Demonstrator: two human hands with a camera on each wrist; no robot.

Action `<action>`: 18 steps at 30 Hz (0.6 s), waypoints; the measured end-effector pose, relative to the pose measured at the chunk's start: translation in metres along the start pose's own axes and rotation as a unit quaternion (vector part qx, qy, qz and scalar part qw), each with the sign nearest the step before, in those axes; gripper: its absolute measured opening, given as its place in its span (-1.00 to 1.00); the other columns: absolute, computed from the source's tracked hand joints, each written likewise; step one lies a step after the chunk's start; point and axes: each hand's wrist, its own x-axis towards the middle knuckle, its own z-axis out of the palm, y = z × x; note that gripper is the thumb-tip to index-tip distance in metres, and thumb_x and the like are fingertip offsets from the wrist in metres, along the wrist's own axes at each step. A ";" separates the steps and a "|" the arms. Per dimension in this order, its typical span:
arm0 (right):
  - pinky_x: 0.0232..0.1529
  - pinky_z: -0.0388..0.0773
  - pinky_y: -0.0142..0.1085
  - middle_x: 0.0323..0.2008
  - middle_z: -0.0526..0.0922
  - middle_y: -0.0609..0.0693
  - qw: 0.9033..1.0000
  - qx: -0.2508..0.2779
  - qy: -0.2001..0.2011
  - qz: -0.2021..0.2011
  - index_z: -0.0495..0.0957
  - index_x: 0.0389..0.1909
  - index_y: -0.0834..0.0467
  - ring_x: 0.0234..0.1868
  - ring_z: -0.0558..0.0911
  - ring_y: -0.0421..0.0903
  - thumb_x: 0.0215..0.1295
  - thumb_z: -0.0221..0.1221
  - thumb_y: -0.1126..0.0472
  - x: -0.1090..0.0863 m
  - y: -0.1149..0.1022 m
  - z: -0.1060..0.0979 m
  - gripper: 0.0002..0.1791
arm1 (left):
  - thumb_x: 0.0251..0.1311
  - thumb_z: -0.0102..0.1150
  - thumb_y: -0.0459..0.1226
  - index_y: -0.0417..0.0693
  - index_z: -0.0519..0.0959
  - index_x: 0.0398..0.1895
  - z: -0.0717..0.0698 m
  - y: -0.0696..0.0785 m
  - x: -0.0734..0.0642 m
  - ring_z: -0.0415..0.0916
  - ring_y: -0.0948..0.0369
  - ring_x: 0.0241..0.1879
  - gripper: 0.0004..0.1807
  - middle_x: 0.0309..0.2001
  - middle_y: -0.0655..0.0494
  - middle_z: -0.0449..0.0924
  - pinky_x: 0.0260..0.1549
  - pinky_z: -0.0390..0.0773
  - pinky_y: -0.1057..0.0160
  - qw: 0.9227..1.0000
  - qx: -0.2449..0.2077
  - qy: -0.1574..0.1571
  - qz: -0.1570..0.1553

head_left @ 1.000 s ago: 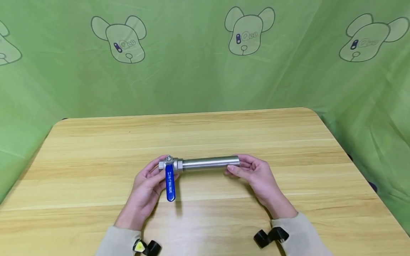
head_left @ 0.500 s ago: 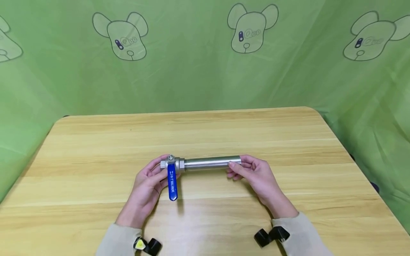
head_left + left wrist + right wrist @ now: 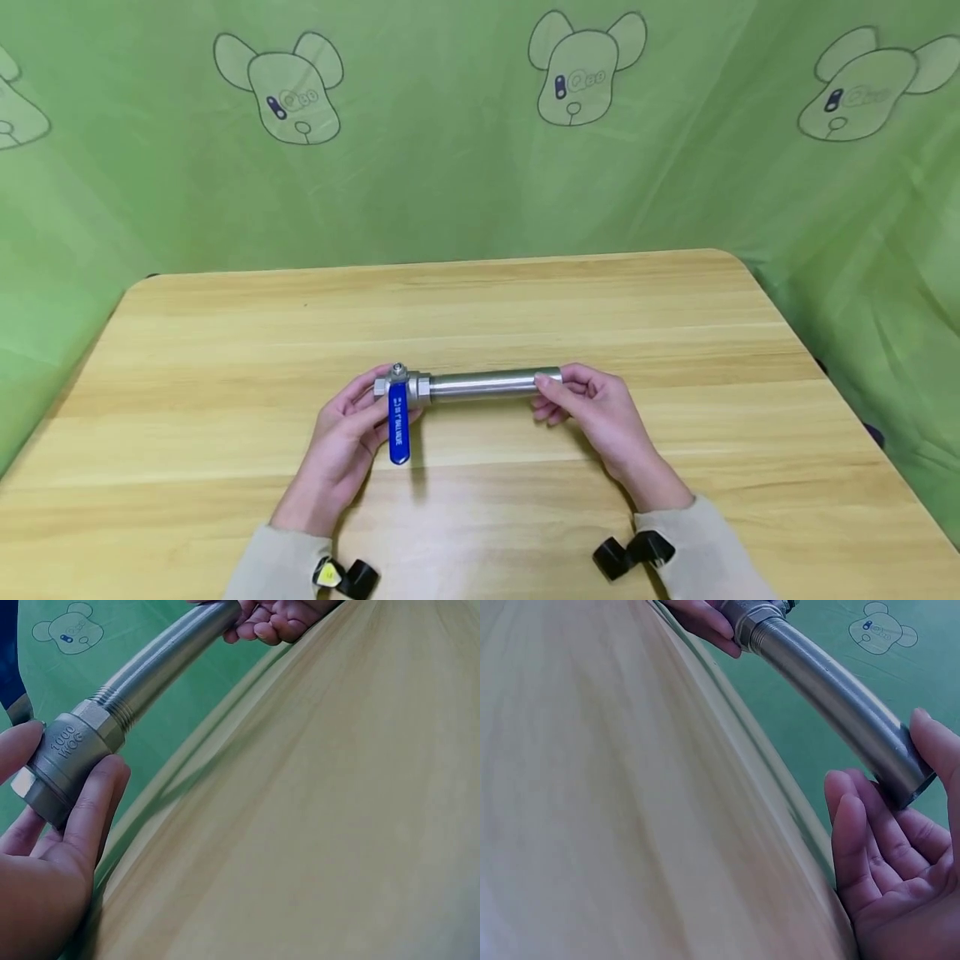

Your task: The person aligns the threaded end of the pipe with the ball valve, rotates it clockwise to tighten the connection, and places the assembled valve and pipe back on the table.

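Note:
A steel ball valve (image 3: 71, 754) with a blue lever handle (image 3: 399, 423) is joined to a shiny metal pipe (image 3: 495, 383). Threads (image 3: 112, 709) show where the pipe enters the valve's hex end. My left hand (image 3: 341, 450) grips the valve body between thumb and fingers, the lever pointing toward me. At the pipe's free end, my right hand (image 3: 600, 412) pinches it, thumb on the near side and fingers behind and below. In the right wrist view the pipe's open end (image 3: 922, 787) shows between thumb and fingers. The assembly is held level above the table, casting a shadow.
The wood-grain table (image 3: 480, 317) spreads under both hands, its far edge against a green curtain (image 3: 435, 167) printed with animal heads. Black wrist devices (image 3: 358, 578) sit on both sleeves, low over the near part of the table.
The right fingers have shifted slightly on the pipe's end, the thumb now higher on it. The blue lever looks slightly shorter in view. Both hands keep hold of the assembly in nearly the same place.

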 end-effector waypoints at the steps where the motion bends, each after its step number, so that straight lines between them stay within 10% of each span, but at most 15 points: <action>1: -0.23 0.87 -0.27 -0.35 0.84 -0.01 1.000 -0.002 0.003 0.004 0.64 -0.06 0.34 -0.34 0.82 -0.10 0.52 0.34 0.07 -0.001 -0.001 0.000 -0.65 | 0.46 0.10 -0.52 -0.20 0.36 0.52 0.000 0.000 -0.001 0.82 0.21 -0.01 -0.42 0.09 0.14 0.80 0.28 0.76 0.11 1.000 0.002 -0.001 0.001; 18: -0.30 0.79 -0.34 -0.28 0.79 0.01 1.000 0.003 -0.024 -0.010 0.46 0.31 0.34 -0.34 0.76 -0.15 0.44 0.34 0.28 -0.003 -0.004 0.000 -0.50 | 0.47 0.14 -0.50 -0.18 0.34 0.57 -0.001 0.001 0.001 0.81 0.15 0.06 -0.38 0.19 0.07 0.75 0.30 0.75 0.12 1.000 0.006 0.000 -0.014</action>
